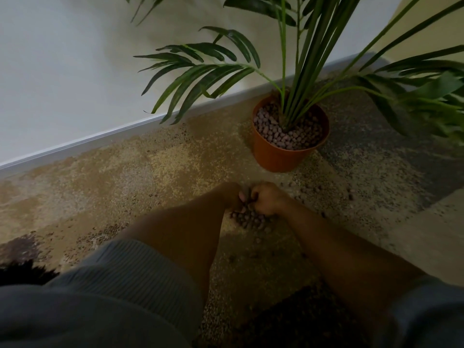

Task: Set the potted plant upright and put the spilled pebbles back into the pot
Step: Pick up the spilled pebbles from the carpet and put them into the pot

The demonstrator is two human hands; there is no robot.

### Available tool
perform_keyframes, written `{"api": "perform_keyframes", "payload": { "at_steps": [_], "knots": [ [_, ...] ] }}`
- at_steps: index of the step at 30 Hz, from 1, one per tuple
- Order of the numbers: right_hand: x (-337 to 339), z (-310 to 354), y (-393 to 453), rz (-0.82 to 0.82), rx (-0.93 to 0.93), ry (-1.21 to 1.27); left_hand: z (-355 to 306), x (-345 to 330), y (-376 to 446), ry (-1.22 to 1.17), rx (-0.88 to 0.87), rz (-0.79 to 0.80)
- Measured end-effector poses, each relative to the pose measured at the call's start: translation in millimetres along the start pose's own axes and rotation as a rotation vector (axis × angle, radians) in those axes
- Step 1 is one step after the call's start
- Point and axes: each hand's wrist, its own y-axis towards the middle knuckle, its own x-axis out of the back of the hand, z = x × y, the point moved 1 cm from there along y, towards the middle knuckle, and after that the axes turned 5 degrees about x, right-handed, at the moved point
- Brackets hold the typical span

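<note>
Orange plastic pot [278, 156] of brownish pebbles [288, 136] stands upright by the skirting; left hand [232, 197] and right hand [267, 199], fingers curled, scoop dim spilled pebbles [248, 219], grip partly hidden.

head view — worn high, facing forward and down | hands [251, 199] near | pot [278, 156] beyond, by wall [62, 71]

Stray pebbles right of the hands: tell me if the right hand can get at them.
Probably yes. The stray pebbles lie on bare carpet just past the right hand, nothing between. That hand is busy, though, gathering the pebble pile with the left hand.
</note>
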Motion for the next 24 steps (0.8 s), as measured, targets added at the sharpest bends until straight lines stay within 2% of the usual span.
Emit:
{"api": "perform_keyframes", "payload": {
  "at_steps": [8, 10, 14, 19, 21, 24],
  "knots": [
    [-4, 9, -11, 0.072, -0.092, 0.139, -4, -6, -1, 0.027, -0.008, 0.050],
    [-6, 8, -14, 0.055, -0.088, 0.179, -4, -8, -1, 0.000, 0.005, 0.067],
    [-11, 12, -15, 0.001, -0.053, 0.082, -5, -9, 0, -0.010, 0.031, 0.074],
    [-13, 9, -14, -0.025, -0.123, 0.146, -5, -8, -1, -0.106, 0.060, 0.081],
    [-13, 5, -13, -0.057, -0.177, 0.305, -2, -8, -2, -0.183, 0.090, 0.073],
    [-12, -1, -13, -0.106, -0.295, 0.746, -3, -5, -6, -0.398, 0.172, 0.091]
  ]
}}
